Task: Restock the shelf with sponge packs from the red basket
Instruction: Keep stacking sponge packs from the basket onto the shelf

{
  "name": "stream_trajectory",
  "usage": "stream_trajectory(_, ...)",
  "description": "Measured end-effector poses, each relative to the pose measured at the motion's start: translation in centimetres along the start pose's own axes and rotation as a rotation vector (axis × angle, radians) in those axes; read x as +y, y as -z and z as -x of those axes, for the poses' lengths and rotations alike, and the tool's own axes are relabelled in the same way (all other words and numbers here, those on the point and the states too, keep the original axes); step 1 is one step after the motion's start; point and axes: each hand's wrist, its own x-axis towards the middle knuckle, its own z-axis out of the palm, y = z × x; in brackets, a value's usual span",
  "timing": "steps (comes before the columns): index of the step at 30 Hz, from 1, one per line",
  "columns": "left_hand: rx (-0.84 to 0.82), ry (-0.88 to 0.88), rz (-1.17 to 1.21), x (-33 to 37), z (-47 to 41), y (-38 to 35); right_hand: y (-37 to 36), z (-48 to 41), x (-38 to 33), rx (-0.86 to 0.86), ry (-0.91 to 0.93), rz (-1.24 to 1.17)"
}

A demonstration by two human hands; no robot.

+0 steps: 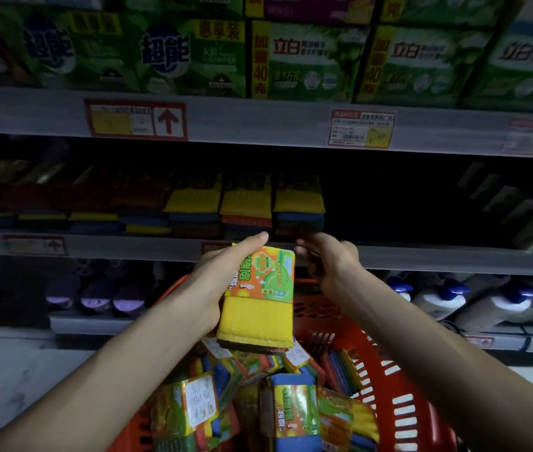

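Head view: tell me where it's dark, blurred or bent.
Head view: the sponge shelf lies in deep shadow, black at right; the right hand is motion-blurred; the sponge pack in the left hand is fairly sharp; shelf edges bow from the wide-angle lens.

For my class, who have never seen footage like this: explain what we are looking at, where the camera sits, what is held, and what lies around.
There is no machine here. One camera worn on a person's head looks forward and down at bare arms. The left hand holds a yellow sponge pack above a red basket full of more packs. The right hand, holding nothing, reaches towards the dim middle shelf, where sponge stacks already stand, with a dark gap to their right. Green boxes fill the shelf above; bottles lie lower right.
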Motion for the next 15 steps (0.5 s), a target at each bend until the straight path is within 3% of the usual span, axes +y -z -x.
stream_trajectory(15, -0.001, 0.017, -0.039, 0.4, -1.4, -0.3, 0.7, 0.2, -1.1, 0.007, 0.115, 0.195)
